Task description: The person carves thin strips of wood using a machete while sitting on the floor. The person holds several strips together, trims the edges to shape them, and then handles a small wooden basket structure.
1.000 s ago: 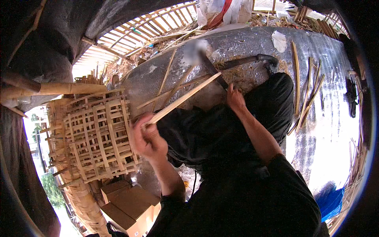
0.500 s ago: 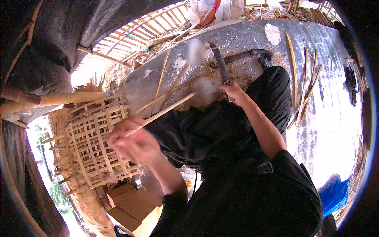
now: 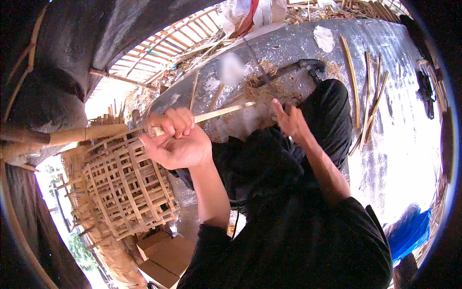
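My left hand (image 3: pixel 179 137) is raised palm up, its fingers curled around a pale bamboo strip (image 3: pixel 224 111). The strip's free end points right, toward my right hand (image 3: pixel 291 119). That hand is closed around the handle of what looks like a long dark knife (image 3: pixel 259 62), its blade smeared by motion. The blade points up and away, beyond the strip's end and apart from it. My right forefinger lies along the near end of the tool. Black cloth (image 3: pixel 260 154) covers my lap below both hands.
On the left a woven bamboo lattice (image 3: pixel 132 185) leans above a cardboard box (image 3: pixel 166 257). A dark bent bar (image 3: pixel 293 70) lies on the silvery sheet (image 3: pixel 404 53) among shavings. Several bamboo strips (image 3: pixel 368 101) rest at right, near a blue bag (image 3: pixel 409 233).
My left hand has moved up and right, turning palm up, and the strip now lies flatter. My right hand has shifted slightly down, the knife now blurred.
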`<act>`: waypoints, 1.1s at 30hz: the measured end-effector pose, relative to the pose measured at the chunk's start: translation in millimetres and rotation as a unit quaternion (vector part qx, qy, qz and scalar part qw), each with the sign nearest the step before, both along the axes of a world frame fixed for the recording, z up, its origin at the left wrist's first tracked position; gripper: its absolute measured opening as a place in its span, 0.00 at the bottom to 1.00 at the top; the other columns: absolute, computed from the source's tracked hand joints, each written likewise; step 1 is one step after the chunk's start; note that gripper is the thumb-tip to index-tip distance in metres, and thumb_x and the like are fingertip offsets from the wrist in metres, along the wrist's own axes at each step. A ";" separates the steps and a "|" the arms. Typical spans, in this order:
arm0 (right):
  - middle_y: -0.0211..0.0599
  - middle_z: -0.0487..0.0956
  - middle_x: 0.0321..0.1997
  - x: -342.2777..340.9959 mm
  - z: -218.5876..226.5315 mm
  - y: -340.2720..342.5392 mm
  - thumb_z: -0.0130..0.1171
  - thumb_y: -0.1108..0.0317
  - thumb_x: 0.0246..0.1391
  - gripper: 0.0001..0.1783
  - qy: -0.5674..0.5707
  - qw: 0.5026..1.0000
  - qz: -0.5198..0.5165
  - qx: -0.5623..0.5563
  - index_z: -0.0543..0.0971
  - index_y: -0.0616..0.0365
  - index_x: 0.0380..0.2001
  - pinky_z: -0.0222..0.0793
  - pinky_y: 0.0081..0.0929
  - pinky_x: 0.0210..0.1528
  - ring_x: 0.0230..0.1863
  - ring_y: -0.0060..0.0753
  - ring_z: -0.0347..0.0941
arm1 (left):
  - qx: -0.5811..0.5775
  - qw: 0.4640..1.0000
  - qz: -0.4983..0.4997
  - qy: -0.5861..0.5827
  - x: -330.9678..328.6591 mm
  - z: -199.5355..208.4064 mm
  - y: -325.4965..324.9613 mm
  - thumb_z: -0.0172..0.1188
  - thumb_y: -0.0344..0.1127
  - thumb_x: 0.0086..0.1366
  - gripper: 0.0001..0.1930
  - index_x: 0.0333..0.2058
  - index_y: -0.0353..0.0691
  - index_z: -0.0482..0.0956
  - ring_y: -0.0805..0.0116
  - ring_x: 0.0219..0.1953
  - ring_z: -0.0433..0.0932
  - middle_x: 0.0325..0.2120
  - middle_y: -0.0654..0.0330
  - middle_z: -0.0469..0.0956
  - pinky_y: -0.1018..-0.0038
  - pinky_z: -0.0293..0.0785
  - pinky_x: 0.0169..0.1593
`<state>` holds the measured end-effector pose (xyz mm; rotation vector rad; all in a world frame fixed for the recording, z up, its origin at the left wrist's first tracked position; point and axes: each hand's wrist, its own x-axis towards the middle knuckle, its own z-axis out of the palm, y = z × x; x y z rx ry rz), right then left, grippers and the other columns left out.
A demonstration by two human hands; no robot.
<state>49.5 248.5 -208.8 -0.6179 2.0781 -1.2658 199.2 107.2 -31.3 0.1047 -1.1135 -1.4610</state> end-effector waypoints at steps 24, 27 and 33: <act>0.60 0.71 0.21 54.5 53.6 17.3 0.48 0.60 0.67 0.18 0.016 0.988 0.145 -0.058 0.72 0.64 0.29 0.65 0.49 0.30 0.28 0.67 0.70 | -0.071 0.996 -0.020 0.054 -42.9 -14.3 46.9 0.34 0.60 0.73 0.26 0.25 0.44 0.58 0.76 0.16 0.47 0.13 0.68 0.51 0.73 0.47 0.24; 0.59 0.71 0.20 49.1 65.9 17.6 0.47 0.60 0.67 0.17 -0.023 0.987 0.133 -0.084 0.72 0.64 0.30 0.65 0.48 0.30 0.28 0.66 0.71 | -0.087 0.994 -0.037 0.044 -48.4 -19.3 46.1 0.33 0.60 0.73 0.26 0.26 0.44 0.58 0.76 0.16 0.47 0.14 0.67 0.52 0.72 0.48 0.25; 0.58 0.71 0.18 43.8 86.4 16.2 0.47 0.58 0.67 0.19 -0.073 0.971 0.186 -0.131 0.73 0.65 0.31 0.65 0.47 0.27 0.25 0.65 0.71 | -0.099 0.994 -0.044 0.028 -43.5 -13.8 43.3 0.32 0.58 0.74 0.25 0.25 0.45 0.58 0.77 0.15 0.45 0.13 0.68 0.50 0.73 0.45 0.23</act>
